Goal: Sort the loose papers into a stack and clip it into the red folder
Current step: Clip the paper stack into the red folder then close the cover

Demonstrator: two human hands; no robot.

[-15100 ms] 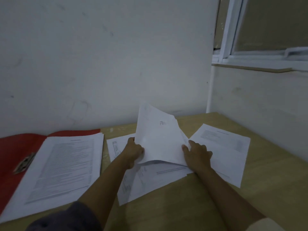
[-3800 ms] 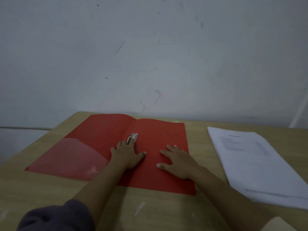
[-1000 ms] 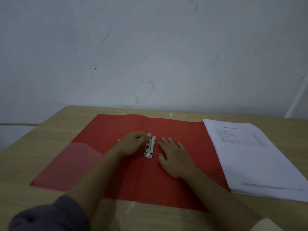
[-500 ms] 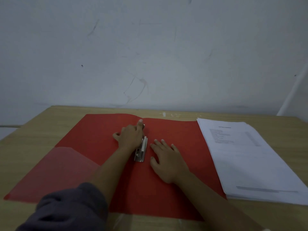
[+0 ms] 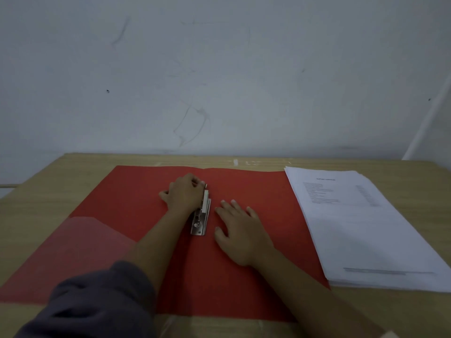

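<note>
The red folder (image 5: 136,196) lies open and flat on the wooden table. A metal clip (image 5: 201,219) is fixed along its centre fold. My left hand (image 5: 184,195) curls over the far end of the clip, fingers on its lever. My right hand (image 5: 240,228) rests flat, fingers spread, on the folder's right half just beside the clip. The stack of white printed papers (image 5: 353,223) lies squared up to the right of the folder, its left edge overlapping the folder's right edge.
A translucent pocket (image 5: 80,240) covers the folder's lower left corner. The wooden table (image 5: 402,311) meets a white wall (image 5: 219,81) at the back. The table's left edge runs diagonally at the far left.
My left hand's fingers have curled down over the far end of the clip. The right hand stays flat beside it. The folder and paper stack have not moved.
</note>
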